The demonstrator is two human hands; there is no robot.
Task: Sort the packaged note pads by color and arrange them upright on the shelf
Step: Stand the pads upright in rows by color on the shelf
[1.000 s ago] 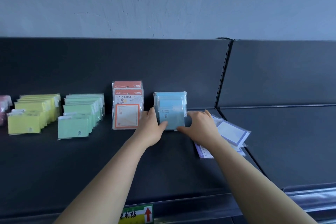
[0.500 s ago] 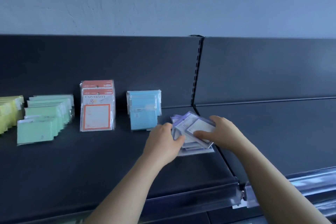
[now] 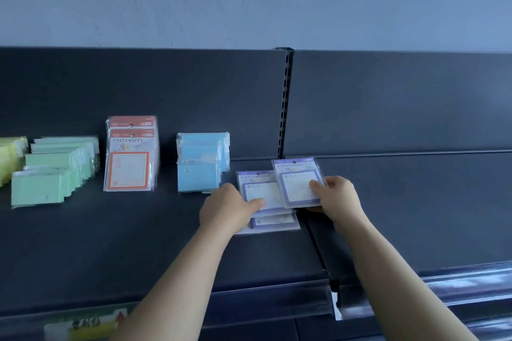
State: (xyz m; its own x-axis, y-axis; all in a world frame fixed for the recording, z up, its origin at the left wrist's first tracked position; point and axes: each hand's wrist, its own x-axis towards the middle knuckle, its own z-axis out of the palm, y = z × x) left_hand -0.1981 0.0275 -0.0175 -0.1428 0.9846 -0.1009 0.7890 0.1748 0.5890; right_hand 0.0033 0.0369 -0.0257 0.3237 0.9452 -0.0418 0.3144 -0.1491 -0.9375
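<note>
On the dark shelf (image 3: 138, 243) stand upright rows of packaged note pads: yellow (image 3: 11, 158), green (image 3: 52, 171), orange-framed (image 3: 131, 155) and light blue (image 3: 201, 163). Right of the blue row lie several purple-framed pads. My right hand (image 3: 338, 199) grips one purple pad (image 3: 299, 183) and holds it tilted up. My left hand (image 3: 230, 207) holds a second purple pad (image 3: 257, 188) by its lower left corner. More purple pads (image 3: 277, 223) lie flat under both hands.
A slotted upright post (image 3: 285, 102) divides the dark back panel. The right-hand shelf section (image 3: 415, 202) is bare. A clear price rail (image 3: 277, 302) runs along the front edge, with a green and yellow label (image 3: 86, 325) at the lower left.
Both hands left the blue row and moved right to the purple pile. Each hand now lifts a purple pad off the flat pile.
</note>
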